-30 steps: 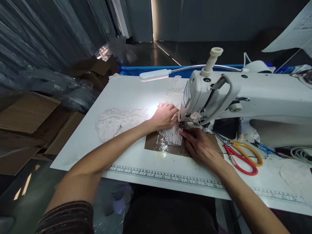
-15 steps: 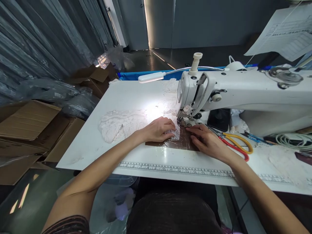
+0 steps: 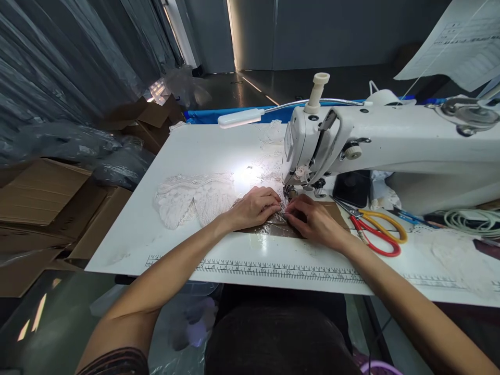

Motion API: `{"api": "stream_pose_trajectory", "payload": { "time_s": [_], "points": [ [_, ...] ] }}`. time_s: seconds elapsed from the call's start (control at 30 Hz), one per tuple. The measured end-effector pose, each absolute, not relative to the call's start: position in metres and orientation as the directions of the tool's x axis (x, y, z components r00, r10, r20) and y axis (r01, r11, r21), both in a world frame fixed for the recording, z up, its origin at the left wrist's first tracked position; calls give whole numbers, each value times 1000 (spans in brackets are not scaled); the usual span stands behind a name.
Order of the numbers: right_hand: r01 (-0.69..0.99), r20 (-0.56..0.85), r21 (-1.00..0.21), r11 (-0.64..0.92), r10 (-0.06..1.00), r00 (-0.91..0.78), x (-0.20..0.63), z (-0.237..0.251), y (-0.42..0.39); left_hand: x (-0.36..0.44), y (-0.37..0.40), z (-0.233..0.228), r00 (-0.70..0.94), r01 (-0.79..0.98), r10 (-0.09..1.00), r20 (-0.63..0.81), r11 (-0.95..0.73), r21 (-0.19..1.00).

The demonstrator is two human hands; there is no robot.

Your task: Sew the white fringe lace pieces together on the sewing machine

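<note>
White lace (image 3: pixel 177 200) spreads over the table from the left and runs up to the needle area of a white sewing machine (image 3: pixel 375 135). My left hand (image 3: pixel 255 208) rests on this lace just left of the presser foot (image 3: pixel 289 191), fingers curled together and pressed onto it. Across from it, my right hand (image 3: pixel 312 219) pinches the lace's near edge between thumb and fingertips, close in front of the foot. Under both hands lies a shiny brown sheet (image 3: pixel 269 230), partly covered. The fingers hide the exact grip points.
Scissors with red and yellow handles (image 3: pixel 380 229) lie right of my right hand. A dark phone-like slab (image 3: pixel 352 187) sits under the machine arm. A lamp (image 3: pixel 240 119) lights the lace. A printed ruler (image 3: pixel 258 269) runs along the front edge; cardboard boxes (image 3: pixel 42 192) stand left.
My right hand has moved left, from flat on the brown sheet to the lace edge, and its fingers have closed. My left hand stays nearly in place. The view has shifted slightly.
</note>
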State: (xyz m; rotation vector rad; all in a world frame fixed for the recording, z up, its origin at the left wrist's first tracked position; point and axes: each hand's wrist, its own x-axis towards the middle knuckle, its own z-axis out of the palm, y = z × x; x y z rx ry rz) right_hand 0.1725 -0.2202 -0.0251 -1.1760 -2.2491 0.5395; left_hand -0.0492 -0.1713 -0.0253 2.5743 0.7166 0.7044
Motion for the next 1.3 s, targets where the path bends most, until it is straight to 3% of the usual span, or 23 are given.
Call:
{"api": "stream_pose_trajectory", "payload": {
  "time_s": [0.2,0.3,0.4,0.6,0.9,1.0,1.1,1.3],
  "points": [
    [585,348,-606,539,841,-415,174,-33,-217,-49,-172,-29,735,323,513,444,-840,436],
    [655,356,-546,522,853,-382,177,-36,-220,-48,-172,-28,682,308,539,494,-825,474],
    [703,322,-445,555,831,-453,176,-38,-226,-49,-171,-26,637,279,547,543,-820,499],
    [695,320,-370,617,787,-528,173,-37,-232,-47,-169,-31,711,193,447,543,-867,460],
    [584,262,-518,625,766,-587,184,-27,-236,-46,-170,-37,775,274,377,507,-924,268],
    [590,273,-577,565,814,-513,188,-30,-230,-45,-170,-37,788,288,344,510,-939,188],
    [679,292,-528,510,860,-419,189,-38,-224,-45,-171,-36,796,292,305,523,-950,110],
    [704,320,-473,530,848,-423,186,-49,-221,-47,-171,-33,812,278,227,538,-961,-14]
  ]
}}
